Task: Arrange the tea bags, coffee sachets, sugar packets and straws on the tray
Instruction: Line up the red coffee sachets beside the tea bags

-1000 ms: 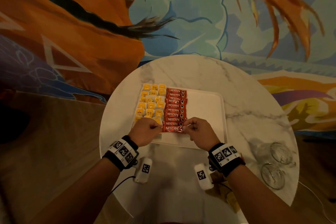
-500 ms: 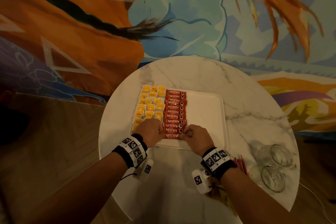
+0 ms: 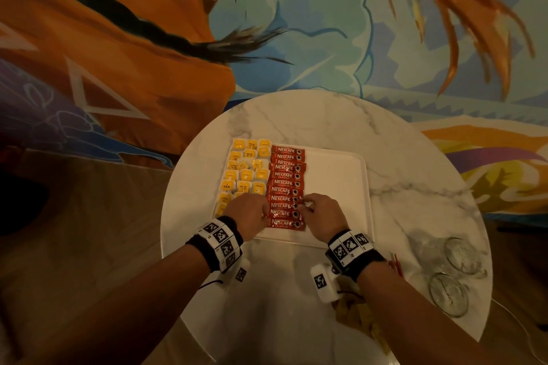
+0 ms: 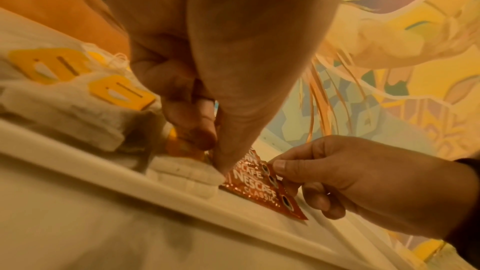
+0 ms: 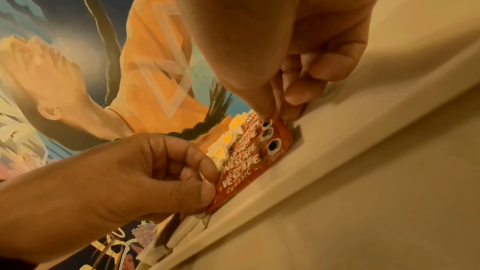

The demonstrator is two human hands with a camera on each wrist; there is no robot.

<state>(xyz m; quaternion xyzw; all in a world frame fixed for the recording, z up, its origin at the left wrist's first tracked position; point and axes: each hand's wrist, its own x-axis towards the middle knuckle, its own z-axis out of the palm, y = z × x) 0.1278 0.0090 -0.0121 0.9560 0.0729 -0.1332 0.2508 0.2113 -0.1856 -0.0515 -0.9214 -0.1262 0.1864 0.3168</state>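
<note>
The tray's [image 3: 335, 175] right half lies bare. Tea bags [image 3: 244, 170] and sachets [image 3: 286, 184] fill its left; two glasses [image 3: 456, 275] crowd the counter's [image 3: 296, 115] right edge.

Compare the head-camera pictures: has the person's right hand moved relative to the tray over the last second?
Yes, slightly. The right hand has shifted toward the tray's far edge, up the column of coffee sachets.

tray [image 3: 341, 187]: centred on the round table [image 3: 400, 157]
tea bags [image 3: 246, 175]: tray's left side
coffee sachets [image 3: 286, 184]: column just right of them
glasses [image 3: 456, 275]: table's near right
</note>
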